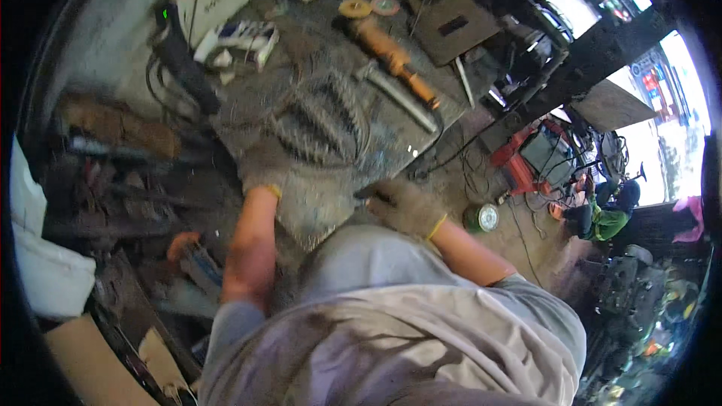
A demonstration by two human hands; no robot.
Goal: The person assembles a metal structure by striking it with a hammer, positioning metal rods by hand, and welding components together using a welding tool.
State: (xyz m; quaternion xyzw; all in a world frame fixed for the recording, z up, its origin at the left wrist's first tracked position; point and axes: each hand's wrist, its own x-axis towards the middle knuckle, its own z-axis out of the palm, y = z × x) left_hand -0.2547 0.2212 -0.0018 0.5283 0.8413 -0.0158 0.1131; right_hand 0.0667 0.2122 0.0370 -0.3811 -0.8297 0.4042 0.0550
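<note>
My left hand [263,168], in a dirty work glove, reaches to the left side of a worn metal-topped table [312,214]. It is at the near left end of a grimy ribbed metal piece [320,120] with toothed bars and curved rods; blur hides its fingers and whether it grips the piece. My gloved right hand [406,207] is at the table's near right edge, its fingers curled around something dark that I cannot make out. Beyond the ribbed piece lie a hammer [398,98] and an orange angle grinder [383,46].
Two grinding discs [355,7] lie beyond the grinder. A white-and-blue package [244,41] sits at the back left. Right of the table are a green spool-like can [485,217], a red machine [519,152] and cables on the floor. A person in green [613,218] crouches farther right.
</note>
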